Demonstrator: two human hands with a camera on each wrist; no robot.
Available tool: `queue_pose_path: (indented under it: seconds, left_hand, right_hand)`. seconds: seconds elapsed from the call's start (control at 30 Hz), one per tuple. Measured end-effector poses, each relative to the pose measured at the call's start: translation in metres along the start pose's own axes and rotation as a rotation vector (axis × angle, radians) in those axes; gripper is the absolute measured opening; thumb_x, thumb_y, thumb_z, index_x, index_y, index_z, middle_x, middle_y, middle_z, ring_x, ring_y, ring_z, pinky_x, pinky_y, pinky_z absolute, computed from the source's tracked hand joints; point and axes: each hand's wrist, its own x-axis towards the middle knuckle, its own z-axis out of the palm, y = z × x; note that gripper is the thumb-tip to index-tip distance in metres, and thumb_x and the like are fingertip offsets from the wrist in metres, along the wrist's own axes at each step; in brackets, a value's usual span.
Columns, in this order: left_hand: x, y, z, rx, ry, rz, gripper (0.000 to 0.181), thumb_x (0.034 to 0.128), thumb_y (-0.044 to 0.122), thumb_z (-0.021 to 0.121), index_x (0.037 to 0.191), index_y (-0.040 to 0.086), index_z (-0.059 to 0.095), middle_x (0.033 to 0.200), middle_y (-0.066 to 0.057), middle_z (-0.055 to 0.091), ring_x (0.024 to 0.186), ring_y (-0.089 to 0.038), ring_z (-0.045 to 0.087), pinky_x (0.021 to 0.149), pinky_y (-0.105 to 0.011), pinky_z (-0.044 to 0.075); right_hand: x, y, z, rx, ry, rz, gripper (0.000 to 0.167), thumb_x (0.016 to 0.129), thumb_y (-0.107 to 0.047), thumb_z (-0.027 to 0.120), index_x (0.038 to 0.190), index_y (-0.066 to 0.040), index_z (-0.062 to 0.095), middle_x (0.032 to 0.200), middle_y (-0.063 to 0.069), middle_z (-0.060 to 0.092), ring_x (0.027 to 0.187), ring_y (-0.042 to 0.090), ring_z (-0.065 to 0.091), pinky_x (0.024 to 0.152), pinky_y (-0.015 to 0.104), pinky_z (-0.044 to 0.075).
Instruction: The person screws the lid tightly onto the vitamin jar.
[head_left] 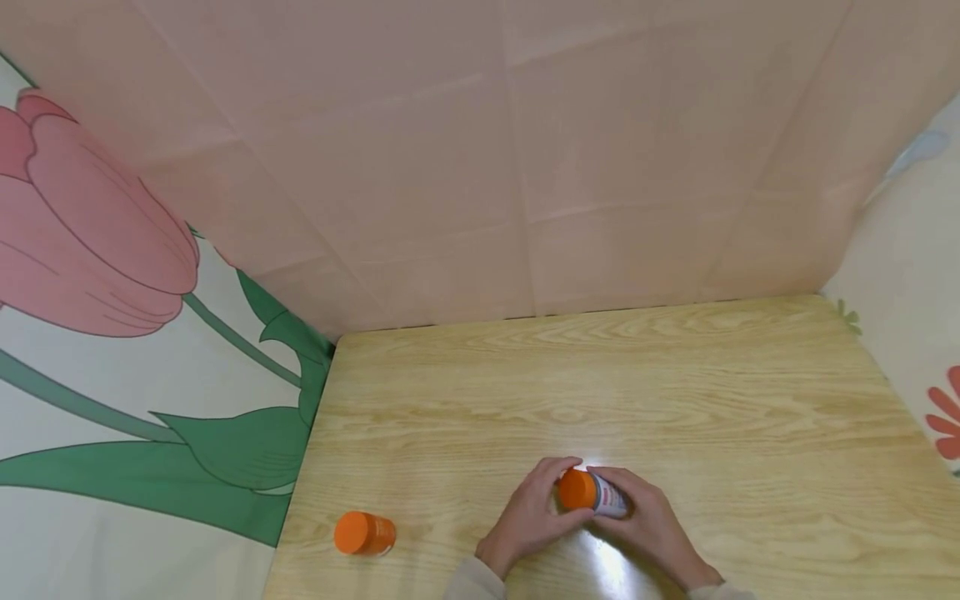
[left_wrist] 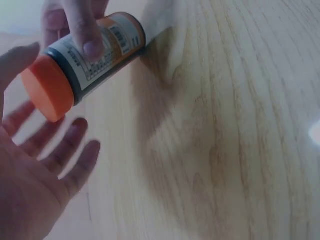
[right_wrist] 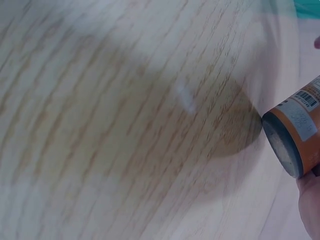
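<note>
A small cylindrical bottle with a printed label (head_left: 611, 497) is tilted over on its side between both hands, just over the wooden table. My right hand (head_left: 651, 518) grips its body, thumb on the near side. Around the orange cap (left_wrist: 47, 89) curve the thumb and fingers of my left hand (head_left: 534, 512); the lower fingers (left_wrist: 82, 160) are spread apart beneath it. The right wrist view catches the dark-rimmed base of the bottle (right_wrist: 300, 132) and a bit of the right hand (right_wrist: 311, 207). Whether the base touches the table, I cannot tell.
Another orange bottle (head_left: 365, 533) with an orange cap is on the table's left side. The light wood table (head_left: 600, 383) meets a pinkish cloth backdrop (head_left: 450, 167) behind. Flower-printed cloth (head_left: 112, 225) hangs at the left, and a pale printed cloth (head_left: 911, 275) at the right.
</note>
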Motion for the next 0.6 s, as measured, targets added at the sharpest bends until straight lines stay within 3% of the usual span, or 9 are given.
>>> queue_pose_path:
  seconds: [0.13,0.2,0.3,0.43,0.6]
  left_hand:
    - [-0.0010,0.0015,0.0021,-0.030,0.000,-0.146,0.062,0.0865,0.056,0.068,0.137,0.024,0.053,0.128,0.008,0.059,0.099,0.000,0.054,0.084,-0.020,0.048]
    - [-0.0012,0.0016,0.0023,-0.047,-0.003,-0.180,0.060,0.0860,0.059,0.067,0.134,0.024,0.055,0.126,0.009,0.060,0.095,0.001,0.053,0.080,-0.019,0.047]
    - [-0.0014,0.0014,0.0017,-0.059,-0.007,-0.183,0.057,0.0862,0.057,0.068,0.131,0.024,0.057,0.125,0.010,0.062,0.094,0.002,0.053,0.079,-0.018,0.047]
    - [-0.0010,0.0012,-0.0005,-0.036,-0.008,-0.107,0.052,0.0871,0.049,0.071,0.132,0.024,0.058,0.126,0.009,0.062,0.101,0.001,0.056,0.085,-0.020,0.050]
    - [0.0003,-0.0008,-0.0028,0.009,-0.013,0.070,0.050,0.0869,0.030,0.076,0.133,0.022,0.058,0.129,0.005,0.062,0.113,-0.003,0.058,0.096,-0.021,0.050]
  right_hand:
    - [-0.0006,0.0003,0.0015,-0.024,0.000,-0.011,0.062,0.062,-0.021,0.093,0.119,-0.019,0.069,0.110,-0.002,0.073,0.091,0.002,0.061,0.074,0.025,0.054]
    - [-0.0009,0.0001,0.0019,-0.026,0.000,-0.019,0.062,0.062,-0.020,0.093,0.119,-0.019,0.069,0.110,-0.002,0.073,0.091,0.003,0.062,0.074,0.025,0.054]
    - [-0.0013,0.0000,0.0022,-0.024,0.001,-0.029,0.061,0.063,-0.020,0.093,0.119,-0.018,0.069,0.111,-0.002,0.072,0.091,0.003,0.062,0.073,0.025,0.053]
    - [-0.0013,0.0004,0.0020,-0.016,-0.001,-0.029,0.062,0.063,-0.021,0.093,0.119,-0.020,0.069,0.111,-0.002,0.072,0.090,0.002,0.062,0.073,0.024,0.054]
    - [-0.0011,0.0002,0.0008,0.007,-0.011,-0.014,0.062,0.063,-0.024,0.093,0.120,-0.024,0.068,0.111,-0.005,0.072,0.091,0.001,0.062,0.074,0.024,0.053]
